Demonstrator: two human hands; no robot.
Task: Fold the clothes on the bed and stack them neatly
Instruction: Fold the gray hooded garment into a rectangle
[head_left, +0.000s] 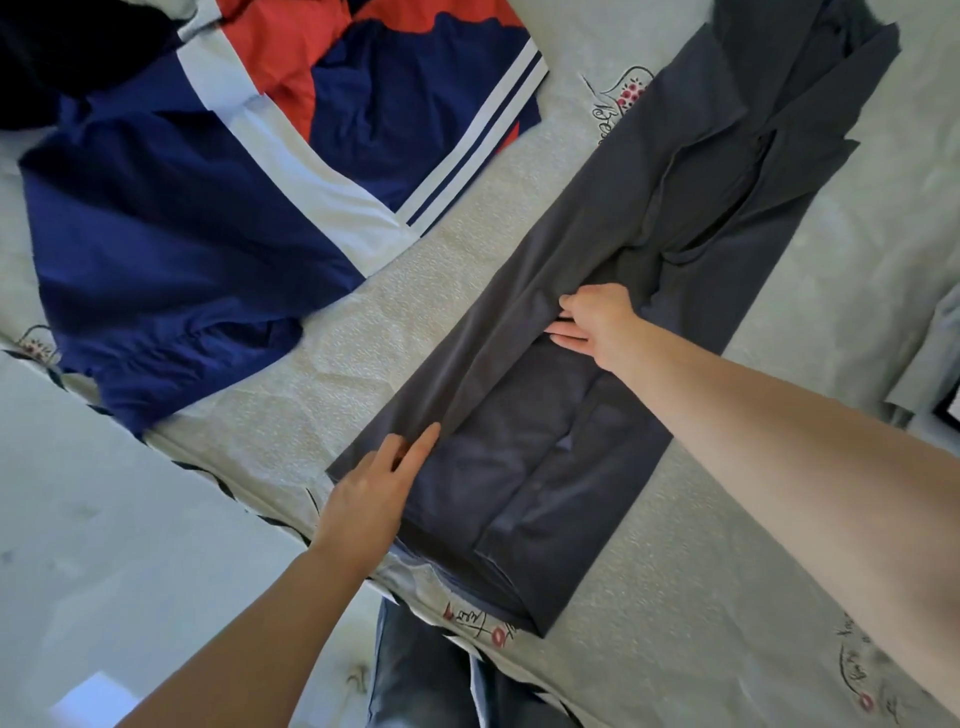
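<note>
A dark grey garment lay stretched in a long band across the bed, running from the near edge by the person's legs up toward the far right corner of the view. Its near end was already doubled into a flat rectangular panel, with one long side flap turned over toward the middle.

The left hand rested on the near left part of that panel, close to the bed's edge. Its fingers were extended and nearly straight, lying along the fold line of the flap, pressing the cloth flat rather than gripping it; nothing was closed inside the hand.

The right hand reached across from the right, farther up the garment. Its upper fingers were curled and pinched a ridge of the grey fabric, which bunched into creases at that spot, while a lower finger lay out flat against the cloth beneath.

Beyond the right hand, the far half of the garment spread wider and looser, with overlapping layers and a pointed edge near the top right.

To the left, well apart from the grey piece, a navy, white and orange-red garment lay crumpled and unfolded on the bed, with two dark stripes along one white edge. The bed's cover was pale grey-green with small printed motifs. A pale fabric item showed at the right edge, too cropped to identify
</note>
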